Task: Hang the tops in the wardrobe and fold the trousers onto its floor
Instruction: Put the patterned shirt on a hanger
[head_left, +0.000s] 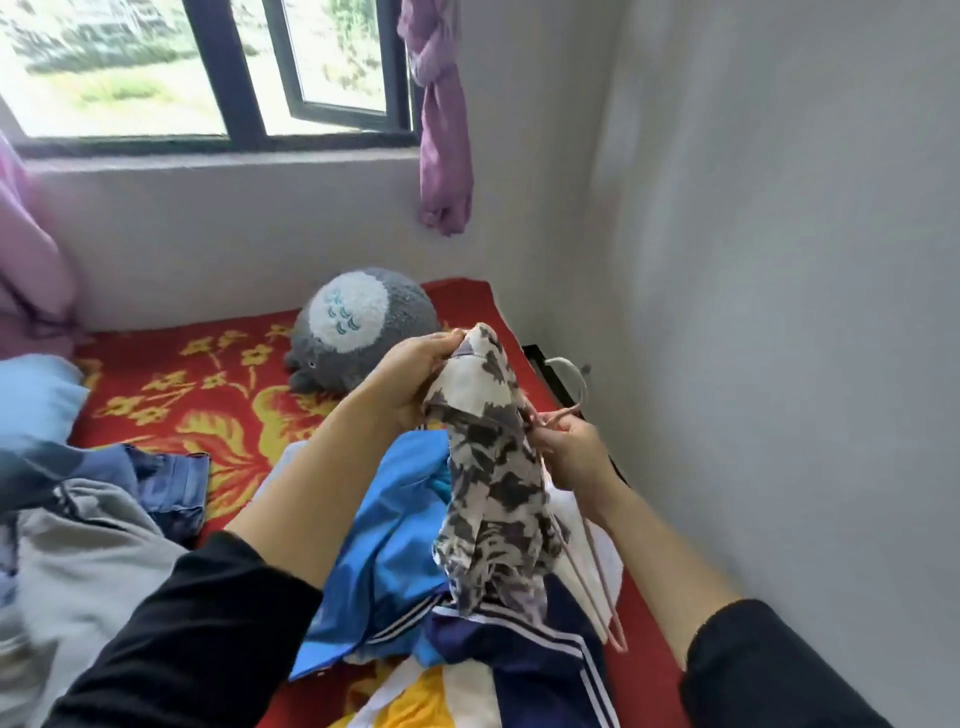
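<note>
Bunched white, grey-blotched top (493, 499) hangs from the left hand (415, 382), its grip pinching; right hand (574, 454) clasps a pink hanger (602, 592).

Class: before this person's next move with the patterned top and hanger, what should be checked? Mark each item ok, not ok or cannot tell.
1. Left hand grips the patterned top at its upper end: ok.
2. Right hand holds the hanger below its hook: ok.
3. Top spread on hanger: not ok, bunched, hanger showing alongside.
4. Top clear of the navy striped garment: cannot tell.
5. Wardrobe space: cannot tell, none in view.
</note>
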